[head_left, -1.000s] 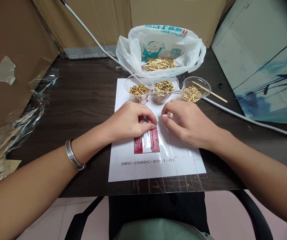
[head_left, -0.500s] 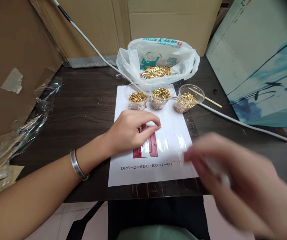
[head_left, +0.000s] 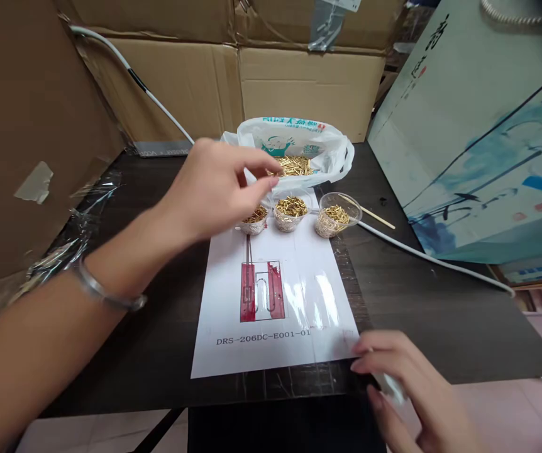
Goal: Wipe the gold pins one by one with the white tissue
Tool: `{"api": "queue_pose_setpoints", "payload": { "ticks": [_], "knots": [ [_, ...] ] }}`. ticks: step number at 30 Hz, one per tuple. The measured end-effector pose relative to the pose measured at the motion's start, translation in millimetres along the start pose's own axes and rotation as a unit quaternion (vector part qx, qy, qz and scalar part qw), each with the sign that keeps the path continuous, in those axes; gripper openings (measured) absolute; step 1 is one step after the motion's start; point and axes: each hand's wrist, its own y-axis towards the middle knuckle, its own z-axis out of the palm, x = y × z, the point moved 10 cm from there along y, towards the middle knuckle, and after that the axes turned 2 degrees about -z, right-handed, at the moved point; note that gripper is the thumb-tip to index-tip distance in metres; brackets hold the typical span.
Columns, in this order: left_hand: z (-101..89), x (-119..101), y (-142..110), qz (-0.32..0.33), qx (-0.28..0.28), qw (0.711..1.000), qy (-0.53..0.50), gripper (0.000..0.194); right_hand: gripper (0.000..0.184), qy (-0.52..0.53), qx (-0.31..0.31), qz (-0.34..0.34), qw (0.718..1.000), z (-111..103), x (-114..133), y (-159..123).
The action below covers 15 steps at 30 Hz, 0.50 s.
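Observation:
My left hand (head_left: 219,189) hovers above the leftmost cup, its thumb and forefinger a little apart at the front of the plastic bag (head_left: 341,151). Nothing shows between those fingertips. Gold metal pins (head_left: 294,165) lie heaped in that bag. Small gold pieces fill three clear plastic cups: the left cup (head_left: 253,228) partly behind my hand, the middle cup (head_left: 290,221) and the right cup (head_left: 330,226). At the table's front edge, my right hand (head_left: 417,390) has its fingers curled around a whitish translucent object (head_left: 392,388), mostly hidden in the palm.
A printed sheet (head_left: 233,358) with a red-and-white diagram lies under clear tape. A thin wooden stick (head_left: 377,218) rests behind the right cup. The white cable (head_left: 417,255) crosses the table. Cardboard walls (head_left: 309,94) stand behind, and a painted panel (head_left: 478,157) rises at right.
My left hand has lifted off the sheet's diagram and moved up and away toward the bag, uncovering the diagram. My right hand has dropped lower, by the table edge. The view has tilted upward.

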Motion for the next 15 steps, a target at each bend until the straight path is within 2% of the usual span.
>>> {"api": "queue_pose_setpoints", "payload": {
  "ticks": [3, 7, 9, 11, 15],
  "knots": [
    [19.1, 31.7, 45.7, -0.020, 0.035, 0.999, 0.033, 0.014, 0.029, -0.036, 0.071, 0.020, 0.997, 12.6, -12.5, 17.5],
    [59.1, 58.1, 90.5, -0.049, 0.099, 0.990, 0.085, 0.018, 0.047, -0.012, 0.083, 0.005, 0.996, 24.1, -18.2, 33.8],
    [75.2, 60.3, 101.7, -0.042, 0.128, 0.980, 0.146, 0.017, 0.054, 0.004, 0.065, -0.005, 0.998, 24.2, -19.0, 39.4],
    [85.1, 55.1, 106.6, -0.006, 0.142, 0.968, 0.209, 0.010, 0.054, 0.008, 0.051, -0.008, 0.999, 23.5, -20.5, 44.4],
    [96.8, 49.1, 109.7, 0.062, 0.148, 0.955, 0.249, 0.022, 0.052, -0.014, 0.038, 0.009, 0.999, 22.6, -25.1, 46.0]
  ]
}}
